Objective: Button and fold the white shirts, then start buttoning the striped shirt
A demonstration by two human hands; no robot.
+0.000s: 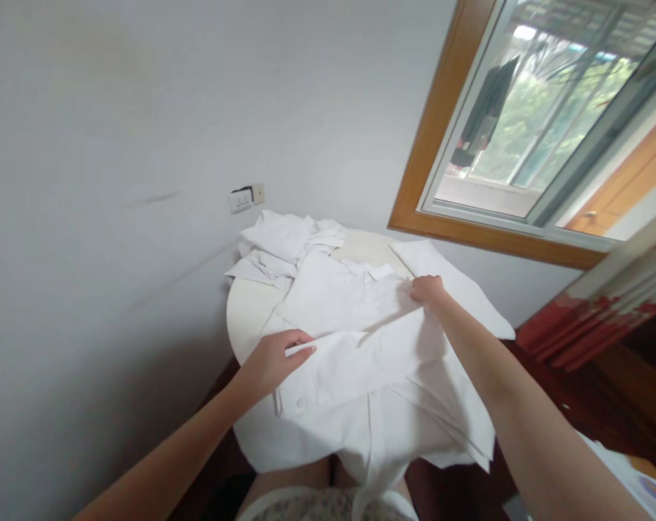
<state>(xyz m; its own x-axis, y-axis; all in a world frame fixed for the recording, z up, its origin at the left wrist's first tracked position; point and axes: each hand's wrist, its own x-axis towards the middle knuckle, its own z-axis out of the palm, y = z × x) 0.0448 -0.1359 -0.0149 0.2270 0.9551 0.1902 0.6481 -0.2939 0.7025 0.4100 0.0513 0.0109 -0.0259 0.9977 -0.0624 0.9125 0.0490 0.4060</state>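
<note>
A white shirt (354, 289) lies spread over a round table, its lower part hanging over the near edge. One sleeve (354, 365) runs across the body, and a button shows at its cuff on the left. My left hand (276, 358) pinches the sleeve's upper edge near the cuff between thumb and fingers. Farther right, my right hand (429, 289) is closed on the shirt's cloth near the shoulder; its fingertips are partly hidden. Another part of white cloth (458, 289) stretches past my right wrist to the table's right side.
The round cream table (239, 311) stands against a grey-white wall. Crumpled white cloth (284, 242) lies at its back left, below a wall socket (241, 200). A wood-framed window (495, 239) is at right, with a red and white curtain (571, 329) beside it.
</note>
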